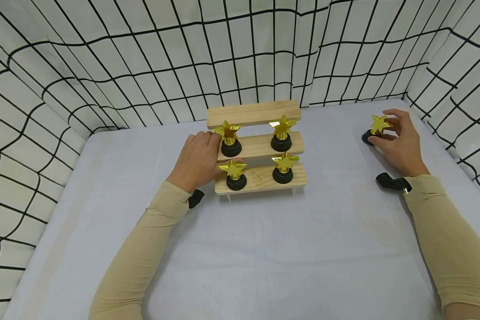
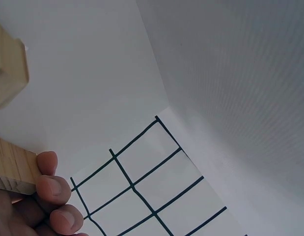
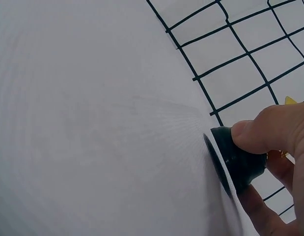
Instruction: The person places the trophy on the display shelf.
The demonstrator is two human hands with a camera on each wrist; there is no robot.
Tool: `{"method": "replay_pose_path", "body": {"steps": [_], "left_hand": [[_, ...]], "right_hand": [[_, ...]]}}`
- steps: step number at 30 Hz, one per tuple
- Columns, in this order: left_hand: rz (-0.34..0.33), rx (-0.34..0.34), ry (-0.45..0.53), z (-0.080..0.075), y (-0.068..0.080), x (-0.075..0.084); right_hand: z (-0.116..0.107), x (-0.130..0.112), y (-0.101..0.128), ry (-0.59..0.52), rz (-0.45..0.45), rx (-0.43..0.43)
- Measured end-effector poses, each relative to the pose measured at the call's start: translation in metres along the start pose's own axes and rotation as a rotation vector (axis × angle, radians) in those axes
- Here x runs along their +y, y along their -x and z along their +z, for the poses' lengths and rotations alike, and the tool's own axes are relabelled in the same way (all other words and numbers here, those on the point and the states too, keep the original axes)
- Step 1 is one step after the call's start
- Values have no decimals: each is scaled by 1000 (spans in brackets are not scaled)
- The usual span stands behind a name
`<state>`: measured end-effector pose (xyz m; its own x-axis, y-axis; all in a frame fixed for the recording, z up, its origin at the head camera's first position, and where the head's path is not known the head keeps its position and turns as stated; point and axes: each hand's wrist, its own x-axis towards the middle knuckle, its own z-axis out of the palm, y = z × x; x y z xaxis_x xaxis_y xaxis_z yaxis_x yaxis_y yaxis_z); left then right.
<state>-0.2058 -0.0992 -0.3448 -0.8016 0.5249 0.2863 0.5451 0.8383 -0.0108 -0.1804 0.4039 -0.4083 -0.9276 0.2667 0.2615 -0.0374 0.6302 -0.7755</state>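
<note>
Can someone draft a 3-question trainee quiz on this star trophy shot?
1. How many star trophies stand on the wooden stepped stand?
2. True or false: the top step bears a trophy.
3. Which hand grips the loose star trophy on the table: A left hand, B right hand?

Key: 1. Four, two on each of the lower steps. 2. False. 3. B; the left hand rests on the stand's side.

My left hand (image 1: 196,160) lies flat at about ten o'clock, fingers straight and pointing toward two o'clock, thumb stretched along beneath them. My right hand (image 1: 400,142) sits out at two o'clock, fingers and thumb curled in a pinch. Both forearms, in tan sleeves, angle inward from five and seven o'clock.
</note>
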Motion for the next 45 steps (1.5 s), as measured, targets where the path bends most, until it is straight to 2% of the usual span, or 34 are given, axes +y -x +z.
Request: {"method": "replay_pose_path", "body": {"steps": [12, 21, 23, 28, 38, 45], "left_hand": [[-4, -27, 8, -2, 1, 0], [-5, -24, 7, -2, 1, 0], [5, -6, 9, -2, 1, -1], [35, 37, 9, 0, 2, -3], [25, 46, 0, -1, 2, -3], [19, 23, 11, 0, 2, -3]], "right_hand": [[-1, -13, 1, -7, 23, -36], [-2, -25, 3, 33, 24, -59], [-3, -28, 4, 35, 19, -62], [-5, -38, 5, 18, -8, -71], [-7, -60, 7, -108, -121, -73], [-8, -78, 10, -92, -187, -68]]}}
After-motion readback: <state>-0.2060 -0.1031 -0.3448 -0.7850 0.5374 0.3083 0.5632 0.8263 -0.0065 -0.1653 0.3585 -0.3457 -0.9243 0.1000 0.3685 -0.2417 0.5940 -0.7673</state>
